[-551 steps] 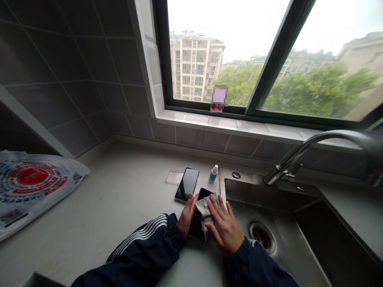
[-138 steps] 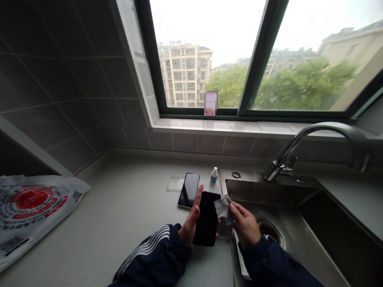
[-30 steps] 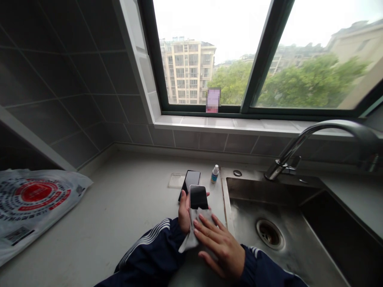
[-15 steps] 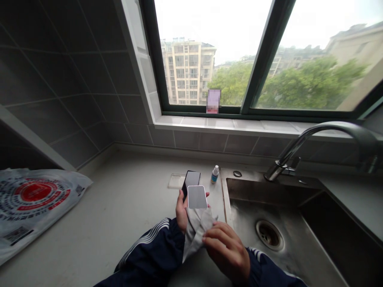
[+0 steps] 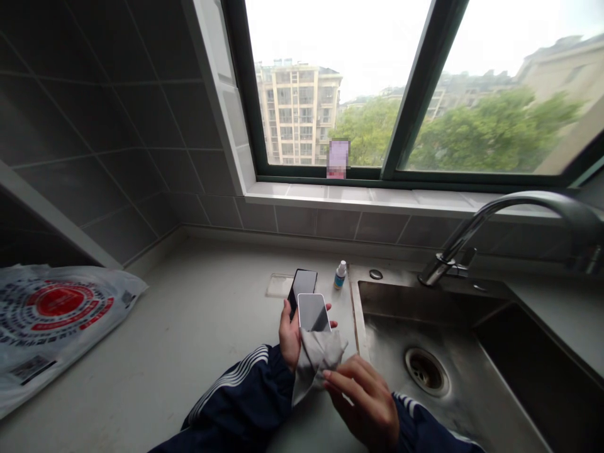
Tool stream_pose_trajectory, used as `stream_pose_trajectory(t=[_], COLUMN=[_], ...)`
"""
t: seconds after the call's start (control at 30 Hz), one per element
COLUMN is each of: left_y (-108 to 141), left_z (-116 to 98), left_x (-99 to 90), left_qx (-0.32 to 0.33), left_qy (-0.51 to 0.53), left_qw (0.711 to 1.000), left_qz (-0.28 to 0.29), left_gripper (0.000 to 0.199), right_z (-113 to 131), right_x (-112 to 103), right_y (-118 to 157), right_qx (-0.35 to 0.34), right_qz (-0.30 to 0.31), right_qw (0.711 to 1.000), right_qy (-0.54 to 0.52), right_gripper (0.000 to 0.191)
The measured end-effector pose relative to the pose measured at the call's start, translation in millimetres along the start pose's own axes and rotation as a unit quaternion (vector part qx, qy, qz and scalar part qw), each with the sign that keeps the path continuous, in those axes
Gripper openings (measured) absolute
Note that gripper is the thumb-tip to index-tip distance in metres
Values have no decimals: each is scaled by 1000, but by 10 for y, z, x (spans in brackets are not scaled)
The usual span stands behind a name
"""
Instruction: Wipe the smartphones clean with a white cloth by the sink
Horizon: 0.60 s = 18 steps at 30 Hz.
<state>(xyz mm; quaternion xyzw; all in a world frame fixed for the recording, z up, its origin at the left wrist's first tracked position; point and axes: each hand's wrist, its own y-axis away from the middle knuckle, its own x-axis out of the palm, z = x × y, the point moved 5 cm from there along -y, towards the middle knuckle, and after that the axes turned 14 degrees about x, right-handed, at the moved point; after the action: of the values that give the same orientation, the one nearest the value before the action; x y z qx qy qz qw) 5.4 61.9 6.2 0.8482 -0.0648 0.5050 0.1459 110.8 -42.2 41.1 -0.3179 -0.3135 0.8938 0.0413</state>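
Observation:
My left hand (image 5: 289,333) grips a black smartphone (image 5: 314,313) upright by its edges, its glossy face toward me. My right hand (image 5: 365,399) pinches a crumpled grey cloth (image 5: 318,358), which covers the lower part of that phone and hangs down past my left wrist. Just behind the held phone, a second black smartphone (image 5: 302,284) lies on the pale stone counter (image 5: 202,327), partly hidden by it. A small white dropper bottle (image 5: 340,275) with a blue label stands beyond them.
To the right lies a steel sink (image 5: 415,327) with a drain (image 5: 426,371) and a curved chrome faucet (image 5: 500,233). A transparent plastic square (image 5: 279,285) lies on the counter. A white plastic bag (image 5: 56,321) with red print lies at the left.
The held phone's face has gone from pale glare to darker. My right hand has shifted slightly, with the cloth now gathered higher against the phone's lower part.

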Motion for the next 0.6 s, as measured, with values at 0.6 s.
stream_pose_trajectory(t=[0.6], left_y=[102], left_z=[58], left_x=[97], left_qx=[35], left_qy=[-53], left_qw=[998], left_qz=[1], left_gripper=[77], right_z=[-110], right_x=[6], right_y=[-107], right_qx=[-16], right_qz=[41], right_qw=[997], right_qy=[62], right_gripper=[30])
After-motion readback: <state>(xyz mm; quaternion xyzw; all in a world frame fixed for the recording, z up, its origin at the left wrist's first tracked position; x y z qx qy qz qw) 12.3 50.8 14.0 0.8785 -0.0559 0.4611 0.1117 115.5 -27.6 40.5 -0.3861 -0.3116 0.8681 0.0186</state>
